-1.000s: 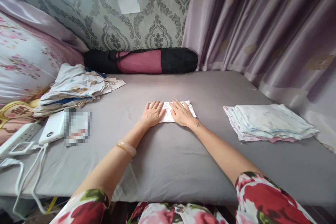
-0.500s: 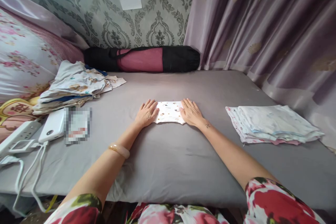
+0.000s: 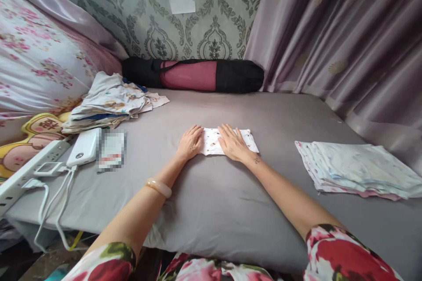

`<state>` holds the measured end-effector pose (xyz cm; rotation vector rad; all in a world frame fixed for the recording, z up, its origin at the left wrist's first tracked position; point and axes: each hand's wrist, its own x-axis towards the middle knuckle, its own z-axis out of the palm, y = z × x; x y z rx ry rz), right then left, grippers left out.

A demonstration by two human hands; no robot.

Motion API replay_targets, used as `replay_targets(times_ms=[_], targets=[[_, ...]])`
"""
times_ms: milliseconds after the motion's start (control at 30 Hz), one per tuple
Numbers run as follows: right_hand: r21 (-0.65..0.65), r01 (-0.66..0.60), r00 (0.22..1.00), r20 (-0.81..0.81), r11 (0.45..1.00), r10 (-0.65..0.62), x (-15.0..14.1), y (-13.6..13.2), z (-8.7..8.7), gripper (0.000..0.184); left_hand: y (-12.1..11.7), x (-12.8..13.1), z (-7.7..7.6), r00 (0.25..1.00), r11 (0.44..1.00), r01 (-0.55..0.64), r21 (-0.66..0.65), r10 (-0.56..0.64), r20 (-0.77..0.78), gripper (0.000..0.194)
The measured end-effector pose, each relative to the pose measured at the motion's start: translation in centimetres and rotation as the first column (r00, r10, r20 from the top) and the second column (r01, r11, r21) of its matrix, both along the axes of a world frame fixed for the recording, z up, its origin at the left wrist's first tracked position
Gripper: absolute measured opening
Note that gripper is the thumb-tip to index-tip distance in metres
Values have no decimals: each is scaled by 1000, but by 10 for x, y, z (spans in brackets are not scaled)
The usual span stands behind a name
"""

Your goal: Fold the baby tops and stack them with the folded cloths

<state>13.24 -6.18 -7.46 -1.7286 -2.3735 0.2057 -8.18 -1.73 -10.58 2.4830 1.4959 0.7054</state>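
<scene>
A small folded white cloth (image 3: 212, 142) with a scattered print lies on the grey bed sheet in front of me. My left hand (image 3: 191, 142) rests at its left edge, fingers stretched forward and close together. Across the cloth's middle-right part lies my right hand (image 3: 232, 142), flat with the fingers spread. The cloth shows between the two hands and again to the right of my right hand. Part of it is hidden under that palm.
Folded cloths form a stack (image 3: 359, 167) at the right. At the left are a rumpled clothes pile (image 3: 108, 101), a white power bank (image 3: 85, 145), a power strip (image 3: 36, 167) with cables, and a blurred packet (image 3: 111, 151). A black-and-pink roll bag (image 3: 191, 74) lies along the wall.
The right hand has shifted from the cloth's right edge onto its top, and more cloth shows to the right of it. The view has turned slightly left.
</scene>
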Motion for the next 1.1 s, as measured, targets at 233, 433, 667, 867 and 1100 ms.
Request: replay_targets(times_ms=[233, 433, 667, 867, 1100], targets=[[2, 7, 1000, -2, 1000, -7, -4, 2, -9, 57, 5, -2, -4, 999, 1000, -22, -12, 23, 34, 45], [-45, 23, 1000, -4, 999, -23, -11, 5, -2, 58, 7, -3, -2, 983, 997, -83, -6, 82, 163, 45], [51, -5, 1000, -14, 999, 5, -48, 10, -6, 57, 7, -7, 1, 917, 967, -238, -94, 255, 306, 40], [74, 5, 1000, -3, 997, -5, -51, 10, -12, 56, 6, -8, 1, 910, 966, -228, -122, 256, 325, 41], [21, 20, 999, 25, 1000, -21, -68, 16, 0, 55, 7, -9, 1, 907, 964, -236, -123, 264, 328, 42]])
